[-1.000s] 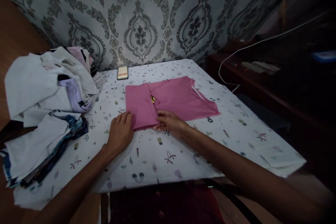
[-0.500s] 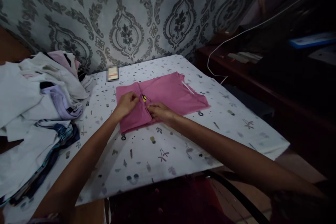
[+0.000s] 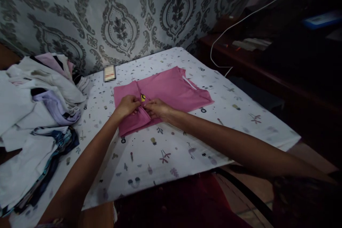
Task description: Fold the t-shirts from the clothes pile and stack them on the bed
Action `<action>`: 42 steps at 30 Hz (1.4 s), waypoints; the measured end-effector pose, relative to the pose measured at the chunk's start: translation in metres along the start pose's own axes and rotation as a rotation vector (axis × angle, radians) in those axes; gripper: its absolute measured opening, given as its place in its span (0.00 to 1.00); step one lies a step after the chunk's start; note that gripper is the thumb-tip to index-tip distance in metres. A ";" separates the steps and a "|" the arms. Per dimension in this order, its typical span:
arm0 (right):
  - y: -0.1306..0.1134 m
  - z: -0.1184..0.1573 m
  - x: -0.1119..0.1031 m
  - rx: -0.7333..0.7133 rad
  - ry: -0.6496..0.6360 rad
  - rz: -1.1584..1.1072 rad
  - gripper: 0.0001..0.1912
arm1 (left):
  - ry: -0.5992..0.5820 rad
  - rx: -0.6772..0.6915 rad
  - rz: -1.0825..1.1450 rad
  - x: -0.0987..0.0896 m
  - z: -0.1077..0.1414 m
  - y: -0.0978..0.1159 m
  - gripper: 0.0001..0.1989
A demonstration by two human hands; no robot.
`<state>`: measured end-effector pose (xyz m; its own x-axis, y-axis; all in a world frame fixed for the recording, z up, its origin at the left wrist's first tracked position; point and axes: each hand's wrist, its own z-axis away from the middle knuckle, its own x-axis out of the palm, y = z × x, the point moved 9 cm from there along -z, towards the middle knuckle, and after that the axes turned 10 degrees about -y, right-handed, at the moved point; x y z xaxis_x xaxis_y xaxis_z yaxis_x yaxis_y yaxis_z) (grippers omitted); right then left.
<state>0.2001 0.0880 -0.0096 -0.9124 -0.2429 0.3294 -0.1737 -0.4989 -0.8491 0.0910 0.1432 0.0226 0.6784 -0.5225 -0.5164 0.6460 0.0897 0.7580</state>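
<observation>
A pink shirt [image 3: 171, 91] lies on the table with its left end folded over in a flap. The neckline, with a white strip inside, points right. Between my hands a bit of a yellow and black print shows. My left hand [image 3: 129, 106] pinches the folded flap near its edge. Close beside it, my right hand [image 3: 157, 108] has its fingers pressed together on the same edge of the shirt. The fingertips of both hands are partly hidden in the cloth.
On the left stands a pile of clothes [image 3: 50, 89], white, lilac and dark blue. A small blurred card or box [image 3: 109, 73] lies at the back by the wall. A patterned white cloth [image 3: 171, 149] covers the table. A white cable [image 3: 240, 19] hangs over dark furniture at the right.
My hands have come closer together at the fold, and the edge of the flap is now lifted and bunched between them. The camera view has shifted slightly.
</observation>
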 end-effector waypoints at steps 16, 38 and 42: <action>-0.020 -0.018 0.002 -0.098 0.151 0.427 0.12 | 0.006 0.071 0.328 -0.007 0.014 -0.011 0.10; -0.063 -0.004 -0.014 -0.362 0.261 0.993 0.12 | 0.155 0.436 -0.372 0.007 0.062 0.012 0.09; -0.068 -0.017 -0.001 -0.342 0.190 0.931 0.15 | 0.305 0.466 -0.398 -0.007 0.062 0.017 0.10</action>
<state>0.2062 0.1365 0.0412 -0.7779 -0.2628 -0.5707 0.5679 0.0948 -0.8176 0.0754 0.0961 0.0635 0.5328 -0.1713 -0.8287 0.6949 -0.4703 0.5440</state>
